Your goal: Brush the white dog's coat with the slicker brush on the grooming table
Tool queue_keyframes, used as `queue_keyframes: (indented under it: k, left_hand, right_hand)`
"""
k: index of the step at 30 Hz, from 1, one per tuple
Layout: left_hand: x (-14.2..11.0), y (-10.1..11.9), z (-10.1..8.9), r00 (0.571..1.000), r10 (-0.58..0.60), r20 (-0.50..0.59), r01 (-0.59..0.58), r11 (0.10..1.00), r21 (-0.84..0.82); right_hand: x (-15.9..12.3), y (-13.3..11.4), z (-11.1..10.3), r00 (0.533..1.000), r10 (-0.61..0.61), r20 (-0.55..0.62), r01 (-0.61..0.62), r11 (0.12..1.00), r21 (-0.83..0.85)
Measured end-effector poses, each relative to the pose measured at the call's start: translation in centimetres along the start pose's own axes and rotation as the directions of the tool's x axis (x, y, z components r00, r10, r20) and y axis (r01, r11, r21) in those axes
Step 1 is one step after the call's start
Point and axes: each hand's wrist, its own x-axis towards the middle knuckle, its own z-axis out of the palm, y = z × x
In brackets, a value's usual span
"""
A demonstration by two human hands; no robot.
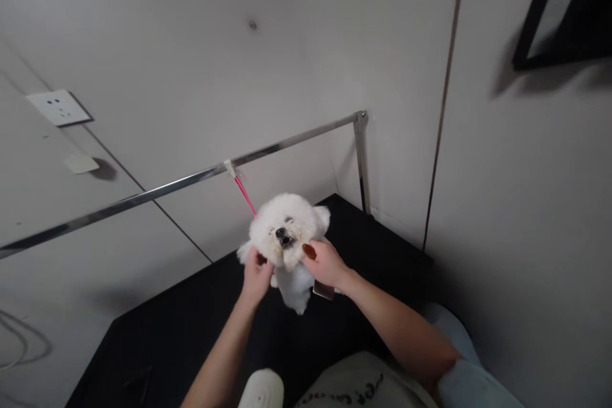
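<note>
A small fluffy white dog [287, 229] stands on a black table [191, 325], its face turned up toward me. A pink leash [245, 196] runs from its neck up to a metal bar [191, 180] above the table. My left hand [255, 277] is closed on the fur at the dog's left cheek. My right hand [325, 264] presses against the other side of its face and holds a dark metal tool [324, 291], likely a comb, that sticks out below the palm.
The metal bar's upright post [362, 162] stands at the table's far right corner. White walls close in behind and to the right. A wall socket [60, 107] sits at upper left. A black shelf [564, 13] hangs at upper right.
</note>
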Motion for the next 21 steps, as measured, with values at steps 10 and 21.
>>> queue_keyframes:
  k: [10, 21]
  left_hand:
    - [9.8, 6.7, 1.8, 0.811, 0.167, 0.560, -0.133, 0.986, -0.102]
    - [8.8, 8.1, 4.1, 0.862, 0.009, 0.507, 0.140, 0.957, -0.255]
  right_hand:
    - [-0.5, 2.0, -3.0, 0.996, 0.011, -0.089, -0.021, 0.993, -0.114]
    - [-12.2, 4.1, -1.4, 0.956, -0.019, 0.293, -0.098, 0.920, 0.379]
